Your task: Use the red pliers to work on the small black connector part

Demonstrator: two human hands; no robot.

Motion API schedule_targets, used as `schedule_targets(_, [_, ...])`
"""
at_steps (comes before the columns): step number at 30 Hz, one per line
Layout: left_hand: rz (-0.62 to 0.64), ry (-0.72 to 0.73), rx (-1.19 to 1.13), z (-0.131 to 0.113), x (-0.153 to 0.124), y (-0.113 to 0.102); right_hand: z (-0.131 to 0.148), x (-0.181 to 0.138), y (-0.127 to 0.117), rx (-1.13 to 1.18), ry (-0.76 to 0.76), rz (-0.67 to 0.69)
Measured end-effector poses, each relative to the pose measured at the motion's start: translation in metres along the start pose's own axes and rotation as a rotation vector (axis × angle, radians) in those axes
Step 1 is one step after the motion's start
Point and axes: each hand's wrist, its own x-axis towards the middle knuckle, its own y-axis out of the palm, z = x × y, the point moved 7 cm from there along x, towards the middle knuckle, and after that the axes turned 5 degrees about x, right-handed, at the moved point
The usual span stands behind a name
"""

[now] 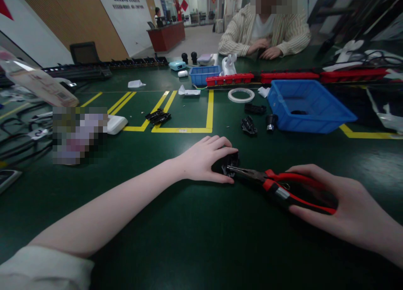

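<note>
Nearest to the camera, at the lower left, pale loose sleeve (47, 267) of light cloth, pushed up on the bare left forearm (119, 206). Further along this forearm, left hand (203, 160), palm down, with thumb and forefinger apart and bent around a small black plastic part (232, 160) of irregular shape. Holding it so, low over the smooth dark green tabletop (201, 239), in front of the body and a little right of the middle. From the right side, right hand (355, 202), closed around the handles of red-and-black long-nosed pliers (267, 183) with grey metal nose. Pointing to the left with this nose, and reaching with its tips to the black part, between left thumb and forefinger. Cannot tell, from this view, biting of the tips from mere touching.

Beyond the left hand, on the same tabletop: to the left, cluster of black ribbed pieces (158, 116) across yellow marking tape (210, 113); to the right, jagged black piece (248, 125), flat black block (255, 109) behind it, and black round piece with silvery end (271, 123), just beside a large blue plastic bin (310, 122). Behind the block, flat white ring of tape (242, 101). Farther back, smaller blue bin (204, 78) and long red strips (229, 79). Across the table, seated person in striped shirt (233, 38), with both hands near each other at the table edge.
</note>
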Motion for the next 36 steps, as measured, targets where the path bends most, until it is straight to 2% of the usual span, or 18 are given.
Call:
schedule_targets(5, [0.007, 0.029, 0.028, -0.003, 0.0, 0.0, 0.017, -0.002, -0.007, -0.232, -0.282, -0.077])
schedule_targets(8, [0.019, 0.043, 0.034, -0.004, -0.001, 0.0, 0.021, -0.003, -0.01, -0.268, -0.33, -0.089])
schedule_targets(12, [0.022, 0.032, 0.024, -0.003, -0.001, 0.0, 0.018, -0.002, -0.009, -0.266, -0.311, -0.07])
schedule_targets(20, [-0.001, 0.024, -0.003, -0.002, 0.0, 0.0, -0.003, -0.001, -0.003, -0.062, -0.045, -0.059])
schedule_targets(25, [0.002, 0.013, -0.013, -0.002, 0.0, -0.001, -0.003, -0.001, 0.0, 0.012, -0.011, -0.028])
schedule_targets(29, [-0.015, 0.017, -0.049, -0.002, 0.0, -0.003, 0.001, -0.001, -0.003, -0.041, -0.058, -0.06])
schedule_targets(34, [-0.03, 0.017, -0.063, -0.001, 0.0, -0.003, 0.015, -0.002, -0.006, -0.239, -0.256, -0.083])
schedule_targets(36, [-0.032, 0.019, -0.06, -0.001, -0.001, -0.002, 0.017, -0.002, -0.007, -0.279, -0.288, -0.09])
